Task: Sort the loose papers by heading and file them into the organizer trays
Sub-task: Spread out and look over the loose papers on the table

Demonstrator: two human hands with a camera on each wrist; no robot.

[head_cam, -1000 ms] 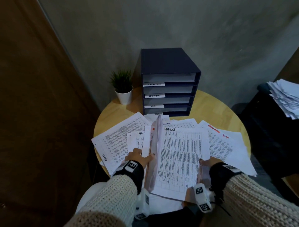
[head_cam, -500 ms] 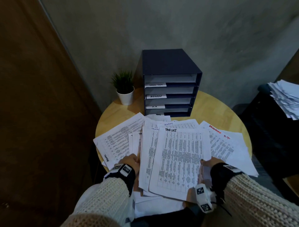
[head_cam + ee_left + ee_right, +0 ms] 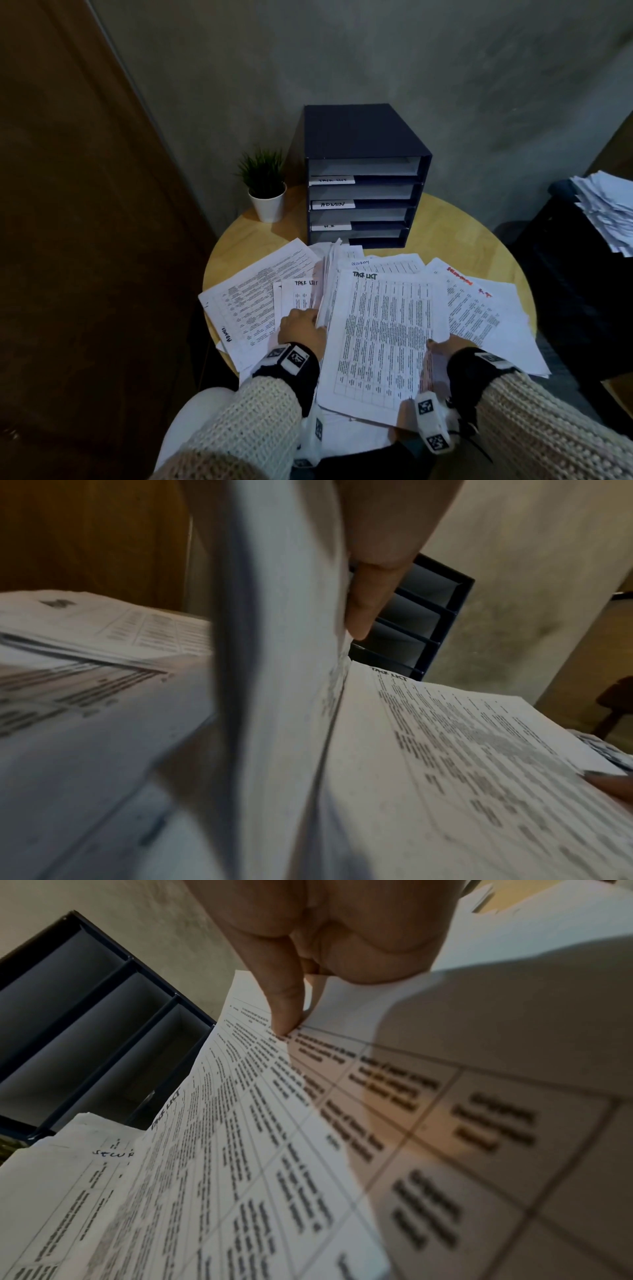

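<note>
A sheet headed TASK LIST [image 3: 383,339] tops a stack of printed papers on the round wooden table [image 3: 462,236]. My right hand [image 3: 442,346] pinches the stack's right edge, thumb on top [image 3: 284,1001]. My left hand [image 3: 301,327] grips the left edges of several sheets [image 3: 291,669] and lifts them, thumb [image 3: 373,596] against the raised edge. More sheets fan out left [image 3: 253,301] and right [image 3: 479,305], and one headed SECURITY [image 3: 380,265] lies behind. The dark blue organizer [image 3: 363,137] stands at the back, trays labelled TASK LIST, ADMIN and H.R.
A small potted plant [image 3: 265,192] stands left of the organizer. Another pile of papers [image 3: 606,212] lies on dark furniture at the right. A wooden door fills the left side and a grey wall stands behind the table.
My left hand let the raised sheets drop, drew back, then moved forward again and lifted the left edges once more. My right hand kept its hold on the right edge.
</note>
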